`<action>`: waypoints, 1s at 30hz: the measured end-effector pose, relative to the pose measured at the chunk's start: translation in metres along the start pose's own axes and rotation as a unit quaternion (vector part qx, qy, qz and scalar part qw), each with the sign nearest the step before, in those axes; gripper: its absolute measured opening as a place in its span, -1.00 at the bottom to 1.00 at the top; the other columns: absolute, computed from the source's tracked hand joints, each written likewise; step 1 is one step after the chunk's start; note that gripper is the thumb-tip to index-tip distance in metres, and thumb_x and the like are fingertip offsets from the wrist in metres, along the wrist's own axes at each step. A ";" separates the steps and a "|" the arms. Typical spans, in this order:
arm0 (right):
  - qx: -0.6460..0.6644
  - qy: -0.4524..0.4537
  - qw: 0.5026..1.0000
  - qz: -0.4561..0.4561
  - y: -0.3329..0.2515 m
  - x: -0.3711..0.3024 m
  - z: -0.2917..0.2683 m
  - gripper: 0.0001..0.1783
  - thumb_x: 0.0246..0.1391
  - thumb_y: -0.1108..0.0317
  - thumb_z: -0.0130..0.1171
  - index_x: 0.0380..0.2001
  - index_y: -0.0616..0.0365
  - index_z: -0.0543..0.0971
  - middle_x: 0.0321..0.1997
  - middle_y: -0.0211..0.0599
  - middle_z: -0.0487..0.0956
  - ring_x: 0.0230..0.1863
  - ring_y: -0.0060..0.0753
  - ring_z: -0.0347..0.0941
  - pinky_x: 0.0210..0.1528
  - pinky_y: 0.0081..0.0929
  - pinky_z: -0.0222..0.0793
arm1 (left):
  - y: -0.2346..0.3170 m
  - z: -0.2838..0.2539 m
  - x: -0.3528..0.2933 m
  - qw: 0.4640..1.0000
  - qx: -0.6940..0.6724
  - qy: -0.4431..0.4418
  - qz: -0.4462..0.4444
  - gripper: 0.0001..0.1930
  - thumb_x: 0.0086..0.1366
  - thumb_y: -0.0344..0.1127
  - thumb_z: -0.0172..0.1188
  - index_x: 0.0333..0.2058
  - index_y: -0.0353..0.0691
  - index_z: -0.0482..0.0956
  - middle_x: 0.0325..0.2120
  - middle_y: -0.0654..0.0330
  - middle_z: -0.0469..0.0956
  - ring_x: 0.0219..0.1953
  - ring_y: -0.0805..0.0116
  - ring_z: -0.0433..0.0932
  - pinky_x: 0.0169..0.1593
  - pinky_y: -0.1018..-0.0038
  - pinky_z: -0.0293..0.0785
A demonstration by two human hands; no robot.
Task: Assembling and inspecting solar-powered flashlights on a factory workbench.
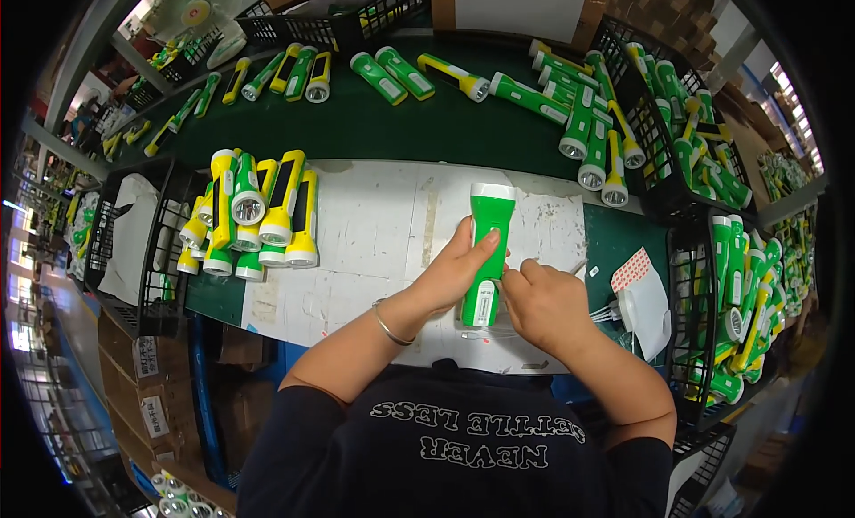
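Note:
A green flashlight (492,224) with a white head stands nearly lengthwise in front of me, head pointing away and a white switch panel toward me. My left hand (454,273) is closed around its left side, thumb across the body. Against the lower right side of the flashlight rests my right hand (541,304), fingers curled in; whatever they pinch, if anything, is hidden. Something thin and clear or whitish shows under the flashlight's near end, too faint to name. Both hands are over a worn white board (365,224).
A pile of green and yellow flashlights (258,215) lies left on the board. More flashlights (579,117) lie across the green bench (383,130). Black crates stand left (165,242) and right (681,313). White cables and a pale bag (643,309) lie right of my arm.

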State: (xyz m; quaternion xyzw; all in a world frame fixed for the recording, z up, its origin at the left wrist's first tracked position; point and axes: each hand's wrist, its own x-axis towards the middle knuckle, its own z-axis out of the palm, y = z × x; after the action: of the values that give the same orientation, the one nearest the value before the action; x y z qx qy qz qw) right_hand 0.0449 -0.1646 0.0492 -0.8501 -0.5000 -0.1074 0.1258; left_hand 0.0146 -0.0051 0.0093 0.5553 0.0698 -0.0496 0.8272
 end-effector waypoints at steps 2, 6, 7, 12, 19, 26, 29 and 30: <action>-0.005 -0.017 1.000 -0.008 -0.003 0.001 0.006 -0.88 -0.17 0.33 0.12 -0.58 0.06 0.39 -0.62 -0.36 0.34 -0.67 -0.36 0.37 -0.65 -0.44 0.29 | 0.000 -0.003 -0.002 1.000 -0.006 -0.008 0.000 -0.63 0.35 -0.07 -0.22 -0.01 -0.19 0.15 -0.28 0.12 0.40 -0.28 0.39 0.42 -0.25 0.45 0.45; 0.084 -0.038 0.990 -0.108 -0.009 -0.007 -0.004 -0.84 -0.22 0.29 0.15 -0.62 0.04 0.38 -0.65 -0.36 0.33 -0.72 -0.35 0.34 -0.67 -0.42 0.27 | 0.001 -0.017 -0.004 0.998 -0.043 0.037 0.009 -0.58 0.35 0.03 -0.35 -0.03 -0.16 0.19 -0.30 0.14 0.40 -0.32 0.41 0.43 -0.27 0.44 0.46; 0.104 -0.081 0.983 -0.130 -0.015 -0.018 0.002 -0.81 -0.22 0.24 0.17 -0.66 0.02 0.37 -0.65 -0.38 0.32 -0.72 -0.39 0.33 -0.68 -0.42 0.25 | 0.004 -0.024 -0.002 0.997 -0.057 0.047 0.032 -0.57 0.35 0.04 -0.35 -0.03 -0.16 0.19 -0.30 0.13 0.40 -0.32 0.40 0.43 -0.27 0.43 0.47; 0.174 0.052 0.968 -0.172 -0.023 -0.020 0.009 -0.70 -0.34 0.23 0.32 -0.71 0.00 0.35 -0.71 -0.44 0.24 -0.76 -0.45 0.25 -0.73 -0.50 0.16 | 0.016 -0.032 0.002 0.988 -0.137 0.051 0.056 -0.52 0.31 0.14 -0.34 -0.06 -0.14 0.18 -0.31 0.13 0.37 -0.32 0.41 0.41 -0.23 0.43 0.45; 0.369 0.057 0.912 0.171 -0.008 0.017 0.029 -0.55 -0.18 0.29 0.31 -0.74 0.13 0.19 -0.77 -0.43 0.16 -0.71 -0.58 0.07 -0.67 -0.57 0.02 | 0.017 -0.011 -0.005 0.998 -0.041 0.012 0.036 -0.61 0.26 -0.18 0.03 -0.05 -0.21 0.16 -0.31 0.18 0.37 -0.32 0.51 0.39 -0.24 0.55 0.39; 0.490 0.044 0.835 0.247 0.036 0.026 0.009 -0.68 -0.03 0.32 0.19 -0.64 0.15 0.27 -0.66 -0.58 0.22 -0.58 -0.78 0.07 -0.58 -0.73 0.02 | 0.010 -0.018 -0.014 0.990 0.136 0.000 0.033 -0.57 0.26 -0.14 0.01 -0.03 -0.31 0.19 -0.29 0.13 0.39 -0.26 0.42 0.40 -0.18 0.46 0.36; 0.445 -0.014 0.868 0.218 0.043 0.034 -0.009 -0.63 -0.13 0.28 0.26 -0.24 0.13 0.41 -0.56 -0.56 0.31 -0.58 -0.79 0.09 -0.56 -0.77 0.02 | 0.033 -0.004 -0.025 0.940 0.339 -0.016 0.031 -0.55 0.22 -0.18 0.05 -0.03 -0.32 0.19 -0.26 0.03 0.41 -0.25 0.30 0.45 -0.19 0.43 0.38; 0.390 -0.055 0.899 0.190 0.040 0.038 -0.019 -0.54 -0.16 0.28 0.26 -0.14 0.09 0.40 -0.54 -0.59 0.33 -0.60 -0.81 0.05 -0.59 -0.77 -0.02 | 0.021 -0.007 -0.025 0.862 0.467 0.005 0.198 -0.54 0.15 -0.25 0.10 -0.01 -0.26 0.21 -0.27 0.00 0.42 -0.29 0.14 0.47 -0.24 0.35 0.41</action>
State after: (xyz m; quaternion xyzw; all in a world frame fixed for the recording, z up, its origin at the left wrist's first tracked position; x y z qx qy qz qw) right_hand 0.0967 -0.1581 0.0742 -0.8161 -0.3373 0.1692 0.4376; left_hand -0.0071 0.0092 0.0305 0.8787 -0.0690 0.0910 0.4635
